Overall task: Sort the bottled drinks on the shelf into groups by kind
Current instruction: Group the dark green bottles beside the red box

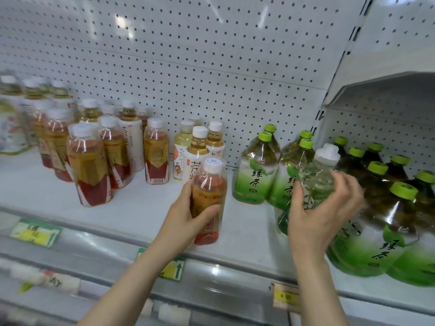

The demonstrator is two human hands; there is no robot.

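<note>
White pegboard (188,55) is seen behind a pale shelf (141,208). At the far left, a cluster of white-capped blurred bottles (14,118) cannot be counted. Next to it, at least five red-and-gold labelled bottles (88,165) are stood in a loose group, with two white-labelled bottles (130,135) mixed in behind them. Further right, four white caps are counted in a tight cluster of pale tea bottles (199,154) against the back wall. Just in front of that cluster, one more red-and-gold bottle, the held tea bottle (209,184), is kept upright near the shelf's front edge by the left hand (188,215), whose fingers and thumb are wrapped round its label. Four large green-capped bottles (255,175) follow. In front of these, a clear leaf-printed bottle (317,175) with a white cap is held tilted by the right hand (322,212), fingers curled round its body. At the far right, seven further green caps are counted in the right-hand green group (386,231). Three price tags (174,269) are fixed along the shelf edge.
</note>
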